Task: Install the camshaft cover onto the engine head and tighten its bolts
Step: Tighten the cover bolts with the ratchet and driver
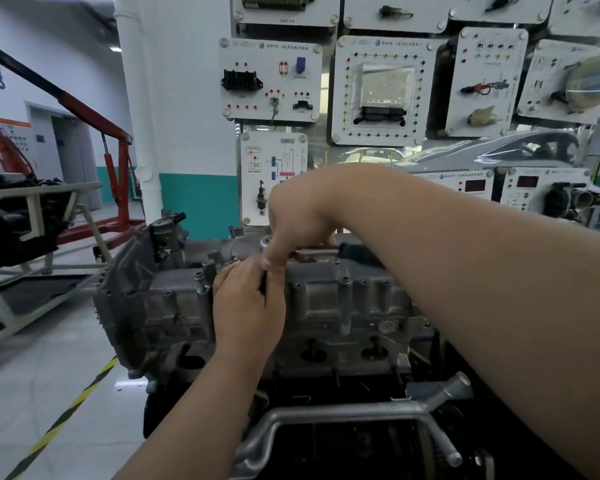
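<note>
- While the camshaft cover (326, 296) sits on top of the engine head (329, 344), its long axis runs left to right across the view, top face up, directly beneath both sets of fingers.
- One cover, one ratchet (321, 252) and two hands are in view. Upright bolts (343, 281) stand along the cover's near edge on either side of the fingers, too blurred for a sure count.
- The right hand (300, 220) reaches in from the right, its fingers curled down and clamped round the ratchet close to the chrome head. The dark-gripped handle runs out to the right of those fingers, in line with the cover.
- The left hand (248, 306) comes up from below, fingers bent together and pinching a thin dark shaft (264, 289) that stands upright just under the right thumb. The two hands touch there.
- Well to the left of the fingers stands one red engine hoist (118, 157).
- Beyond the fingers hang white training panels (271, 81).
- Nearer the camera than the fingers, a grey metal pipe (343, 408) crosses below the engine.
</note>
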The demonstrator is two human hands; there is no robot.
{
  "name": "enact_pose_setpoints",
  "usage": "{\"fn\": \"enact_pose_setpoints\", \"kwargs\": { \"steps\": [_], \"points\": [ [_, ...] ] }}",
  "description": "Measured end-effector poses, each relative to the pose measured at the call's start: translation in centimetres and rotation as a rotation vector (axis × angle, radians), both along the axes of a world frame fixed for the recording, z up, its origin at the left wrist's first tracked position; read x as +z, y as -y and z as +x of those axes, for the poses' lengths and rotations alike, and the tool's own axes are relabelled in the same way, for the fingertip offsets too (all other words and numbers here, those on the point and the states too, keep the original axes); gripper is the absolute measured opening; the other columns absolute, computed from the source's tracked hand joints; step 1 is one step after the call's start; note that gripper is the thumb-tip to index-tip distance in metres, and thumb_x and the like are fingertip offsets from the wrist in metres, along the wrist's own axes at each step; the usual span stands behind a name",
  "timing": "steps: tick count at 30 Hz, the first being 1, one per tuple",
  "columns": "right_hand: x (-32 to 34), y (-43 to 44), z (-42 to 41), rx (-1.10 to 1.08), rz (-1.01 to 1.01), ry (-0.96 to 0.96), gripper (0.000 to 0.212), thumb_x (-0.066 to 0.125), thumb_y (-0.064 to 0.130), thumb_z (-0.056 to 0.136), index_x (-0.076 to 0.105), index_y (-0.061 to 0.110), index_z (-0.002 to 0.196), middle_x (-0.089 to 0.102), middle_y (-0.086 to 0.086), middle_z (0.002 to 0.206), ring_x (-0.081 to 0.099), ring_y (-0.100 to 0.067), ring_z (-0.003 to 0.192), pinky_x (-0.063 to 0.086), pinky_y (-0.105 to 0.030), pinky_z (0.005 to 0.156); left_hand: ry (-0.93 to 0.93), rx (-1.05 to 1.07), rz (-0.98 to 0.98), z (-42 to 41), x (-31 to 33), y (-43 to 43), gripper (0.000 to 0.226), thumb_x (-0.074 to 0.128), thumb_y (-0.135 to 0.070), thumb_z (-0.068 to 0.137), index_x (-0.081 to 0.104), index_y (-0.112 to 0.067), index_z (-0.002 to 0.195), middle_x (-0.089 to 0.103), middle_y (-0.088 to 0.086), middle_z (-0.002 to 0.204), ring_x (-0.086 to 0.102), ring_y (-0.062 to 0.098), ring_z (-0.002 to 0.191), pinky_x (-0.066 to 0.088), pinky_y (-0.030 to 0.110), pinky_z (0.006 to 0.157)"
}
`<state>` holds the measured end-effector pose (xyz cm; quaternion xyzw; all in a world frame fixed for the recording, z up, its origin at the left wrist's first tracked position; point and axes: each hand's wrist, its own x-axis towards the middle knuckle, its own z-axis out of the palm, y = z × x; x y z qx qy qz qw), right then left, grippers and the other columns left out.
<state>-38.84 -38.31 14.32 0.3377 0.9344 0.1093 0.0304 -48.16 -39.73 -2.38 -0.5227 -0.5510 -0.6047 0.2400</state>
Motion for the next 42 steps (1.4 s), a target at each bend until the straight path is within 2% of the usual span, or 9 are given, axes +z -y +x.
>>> {"fn": "enact_pose_setpoints", "kwargs": {
  "steps": [4, 10, 15, 23, 29, 32, 35, 39, 42],
  "points": [
    [-0.1, -0.1, 0.6, 0.016, 0.027, 0.007, 0.037, 0.063, 0.052, 0.086, 0.07, 0.017, 0.078, 0.07, 0.004, 0.071, 0.065, -0.012, 0.066, 0.042, -0.025, 0.054, -0.011, 0.024, -0.013, 0.5, 0.2, 0.0, 0.034, 0.031, -0.036, 0.096, 0.049, -0.022, 0.072, 0.04, -0.016, 0.062, 0.03, 0.002, 0.066, 0.034, 0.03, 0.074],
    [-1.1, 1.5, -0.5, -0.019, 0.002, -0.019, 0.051, 0.037, 0.048, 0.101, 0.054, 0.015, 0.067, 0.053, -0.001, 0.056, 0.045, -0.005, 0.022, 0.037, -0.022, 0.035, 0.091, 0.078, -0.076, 0.4, 0.0, -0.2, 0.031, 0.044, -0.036, 0.092, 0.063, -0.011, 0.091, 0.047, -0.011, 0.077, 0.05, 0.016, 0.086, 0.032, 0.026, 0.075],
    [-1.5, 1.4, -0.9, -0.008, 0.052, -0.072, 0.054, 0.042, 0.058, 0.096, 0.053, 0.016, 0.064, 0.057, 0.003, 0.053, 0.05, -0.009, 0.039, 0.034, -0.024, 0.046, 0.067, 0.062, -0.009, 0.9, 0.1, -0.1, 0.007, 0.059, -0.015, 0.086, 0.064, -0.01, 0.086, 0.063, 0.002, 0.077, 0.057, 0.018, 0.08, 0.041, 0.028, 0.072],
    [-0.6, -0.4, 0.8, 0.012, 0.082, -0.1, 0.042, 0.064, 0.061, 0.081, 0.058, 0.02, 0.071, 0.06, 0.003, 0.07, 0.057, -0.013, 0.065, 0.035, -0.028, 0.052, -0.027, 0.005, -0.018, 0.5, 0.2, 0.1, 0.038, 0.033, -0.035, 0.094, 0.062, -0.012, 0.087, 0.055, -0.01, 0.075, 0.045, 0.007, 0.078, 0.027, 0.02, 0.08],
    [-1.6, 1.3, -0.7, 0.004, 0.136, -0.053, 0.053, 0.039, 0.053, 0.098, 0.051, 0.018, 0.06, 0.05, 0.002, 0.056, 0.043, -0.005, 0.04, 0.03, -0.024, 0.046, 0.172, -0.028, -0.066, 1.1, 0.3, 0.4, 0.028, 0.044, -0.029, 0.094, 0.065, -0.009, 0.095, 0.061, -0.002, 0.085, 0.057, 0.022, 0.089, 0.042, 0.035, 0.087],
    [-1.3, 1.5, -1.2, -0.011, 0.05, -0.083, 0.052, 0.043, 0.055, 0.097, 0.053, 0.017, 0.064, 0.055, 0.002, 0.056, 0.049, -0.008, 0.034, 0.033, -0.024, 0.045, 0.402, -0.201, -0.193, 1.0, 0.1, -0.2, 0.02, 0.044, -0.033, 0.099, 0.057, -0.022, 0.108, 0.055, -0.02, 0.087, 0.054, 0.003, 0.087, 0.046, 0.018, 0.082],
    [-0.4, 0.8, -0.4, -0.044, -0.029, -0.05, 0.046, 0.058, 0.056, 0.088, 0.061, 0.016, 0.066, 0.062, 0.006, 0.047, 0.059, -0.006, 0.038, 0.04, -0.023, 0.046, 0.187, -0.12, -0.042, 0.7, 0.3, 0.6, 0.013, 0.054, -0.019, 0.093, 0.063, -0.014, 0.084, 0.056, -0.014, 0.069, 0.039, -0.002, 0.073, 0.039, 0.027, 0.073],
    [-0.2, -0.4, 0.7, -0.014, 0.049, -0.073, 0.041, 0.067, 0.058, 0.079, 0.07, 0.018, 0.088, 0.069, 0.001, 0.084, 0.066, -0.019, 0.08, 0.045, -0.028, 0.058, 0.03, -0.037, -0.035, 0.6, 0.3, 0.7, 0.021, 0.046, -0.028, 0.094, 0.044, -0.029, 0.074, 0.038, -0.021, 0.06, 0.038, -0.002, 0.067, 0.037, 0.031, 0.071],
    [-0.6, -0.3, 0.6, -0.018, 0.048, -0.104, 0.039, 0.064, 0.056, 0.083, 0.065, 0.016, 0.082, 0.067, -0.001, 0.078, 0.064, -0.016, 0.068, 0.041, -0.025, 0.051, 0.029, -0.028, -0.07, 0.4, 0.3, 0.5, 0.019, 0.04, -0.032, 0.095, 0.047, -0.027, 0.078, 0.041, -0.02, 0.064, 0.034, 0.001, 0.069, 0.038, 0.033, 0.08]
  ]
}}
